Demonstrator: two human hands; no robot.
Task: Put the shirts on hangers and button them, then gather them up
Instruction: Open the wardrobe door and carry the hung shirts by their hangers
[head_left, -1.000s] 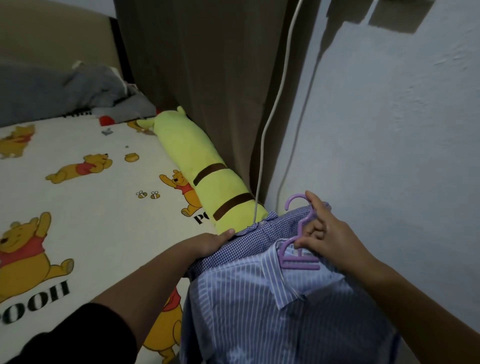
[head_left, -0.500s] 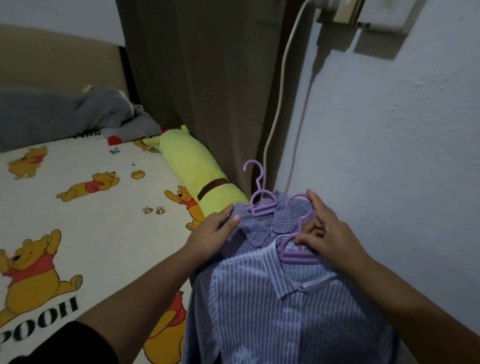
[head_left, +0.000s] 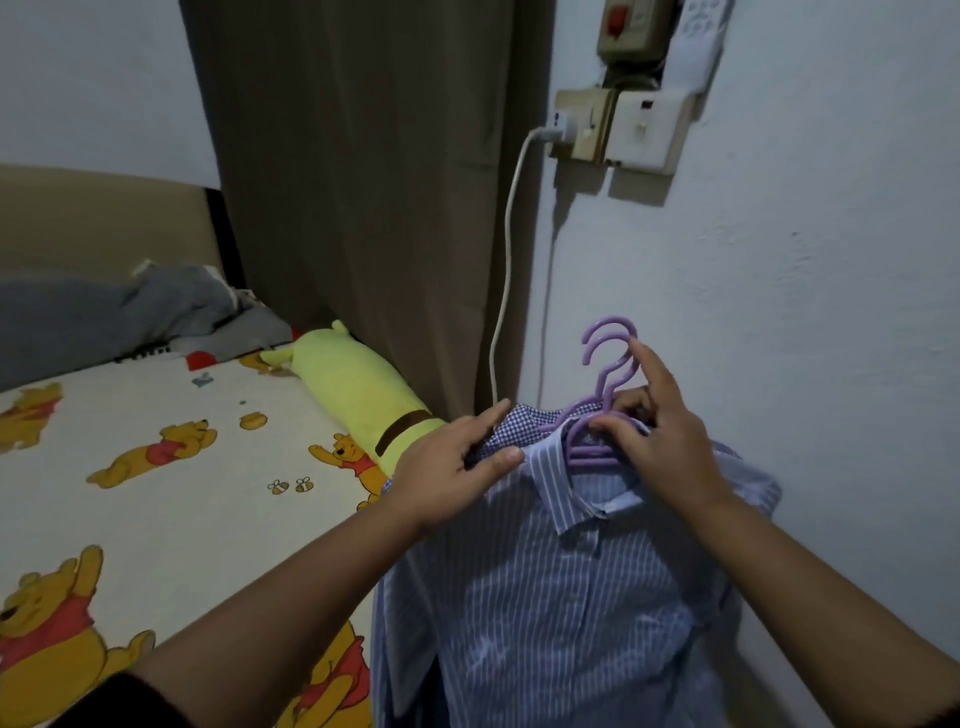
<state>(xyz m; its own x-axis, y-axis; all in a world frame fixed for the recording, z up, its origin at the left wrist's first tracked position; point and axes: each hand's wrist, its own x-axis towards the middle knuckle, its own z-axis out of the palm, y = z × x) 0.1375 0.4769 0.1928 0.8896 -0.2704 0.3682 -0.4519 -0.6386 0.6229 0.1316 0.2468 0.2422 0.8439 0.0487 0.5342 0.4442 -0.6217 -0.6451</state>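
We've got both shirts stacked up against the wall (head_left: 779, 260): striped shirt (head_left: 561, 597) in front, checked shirt (head_left: 519, 423) tucked right behind it. Our right hand (head_left: 660, 441) is curled round the two purple hangers (head_left: 605, 384) at the collars, index finger up on the hooks. Our left hand (head_left: 447, 470) pinches the checked collar between thumb and fingers. Bed (head_left: 156, 467) sits left of the shirts.

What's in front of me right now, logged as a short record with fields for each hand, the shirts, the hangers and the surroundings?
left hand: pinches the checked shirt at its collar
right hand: grips the purple hangers at their necks
striped shirt: on a hanger, in front of the checked one
hooks: side by side
surroundings: bed sheet, yellow bolster, charger cable
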